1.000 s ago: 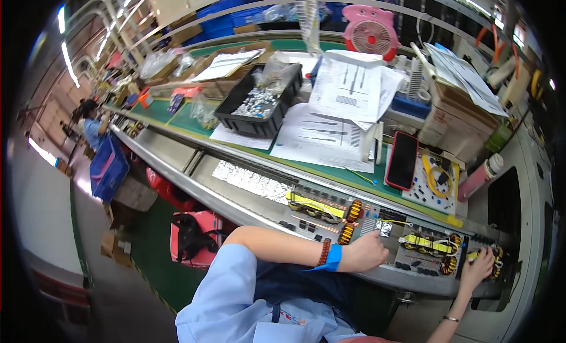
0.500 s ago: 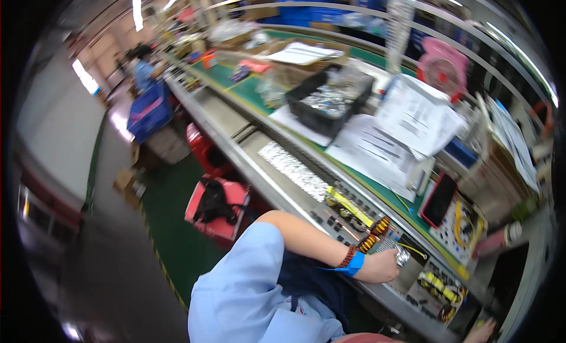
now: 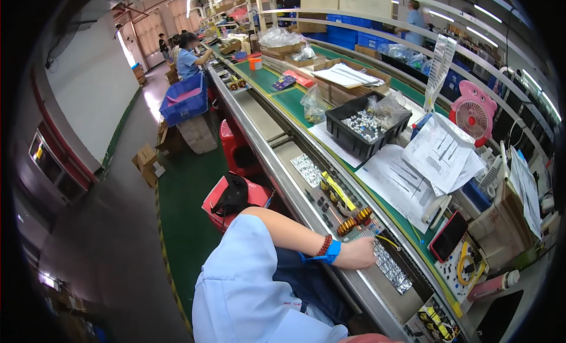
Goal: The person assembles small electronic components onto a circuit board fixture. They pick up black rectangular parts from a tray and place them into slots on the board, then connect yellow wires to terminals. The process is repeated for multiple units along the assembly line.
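My left hand [image 3: 357, 253], with a beaded bracelet and a blue wrist strap, is closed at the near end of a circuit board [image 3: 337, 212]. Its fingertips are partly hidden. The board carries a yellow-wrapped transformer [image 3: 337, 191], copper-wound ring coils [image 3: 355, 221] and small black parts. A yellow wire [image 3: 388, 243] with a ring terminal sticks out beside the hand. Silver foil [image 3: 391, 268] lies on the line just right of the hand, and another foil piece [image 3: 306, 169] shows past the board's far end. My right hand is outside the picture.
A second circuit board [image 3: 435, 324] sits at the lower right. Along the green bench stand a black bin of small parts [image 3: 361, 130], papers [image 3: 401, 184], a phone [image 3: 449, 237] and a pink fan [image 3: 473, 114]. Red stools [image 3: 239, 151] are on the left; a co-worker [image 3: 190, 61] sits farther up.
The circuit board has slid up the line with my left hand, covering some far foil and baring foil behind it. My right hand has left the lower right edge. The view has shifted.
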Tool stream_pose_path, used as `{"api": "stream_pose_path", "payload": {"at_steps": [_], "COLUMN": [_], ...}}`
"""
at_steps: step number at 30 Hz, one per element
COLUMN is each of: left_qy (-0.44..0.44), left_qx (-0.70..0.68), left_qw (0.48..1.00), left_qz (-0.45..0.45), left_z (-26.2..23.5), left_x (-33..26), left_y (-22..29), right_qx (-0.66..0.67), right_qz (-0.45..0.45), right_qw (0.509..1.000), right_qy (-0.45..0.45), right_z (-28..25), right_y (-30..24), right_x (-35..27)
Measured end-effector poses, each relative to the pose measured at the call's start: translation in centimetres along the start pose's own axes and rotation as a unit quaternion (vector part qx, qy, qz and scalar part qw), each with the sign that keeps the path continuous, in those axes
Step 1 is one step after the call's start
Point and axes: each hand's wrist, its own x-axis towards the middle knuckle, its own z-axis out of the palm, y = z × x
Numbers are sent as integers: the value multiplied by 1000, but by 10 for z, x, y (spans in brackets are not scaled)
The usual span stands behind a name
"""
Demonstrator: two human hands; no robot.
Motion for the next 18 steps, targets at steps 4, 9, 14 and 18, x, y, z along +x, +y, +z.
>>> {"api": "stream_pose_path", "payload": {"at_steps": [4, 9, 14, 18], "left_qy": [-5, 3, -8, 8], "left_qx": [-2, 11, 0, 8], "left_qw": [1000, 998, 996, 992], "left_qz": [-28, -59, -84, -125], "left_z": [-5, -5, -6, -5], "left_x": [-19, -32, -47, -56], "left_y": [-12, -28, -47, -61], "right_qx": [294, 333, 391, 442], "right_qz": [-98, -46, -17, -4], "right_qw": [944, 922, 888, 864], "right_qy": [-108, -193, -240, -242], "right_z": [45, 72, 110, 117], "right_y": [7, 15, 30, 25], "right_x": [-4, -1, 18, 17]}}
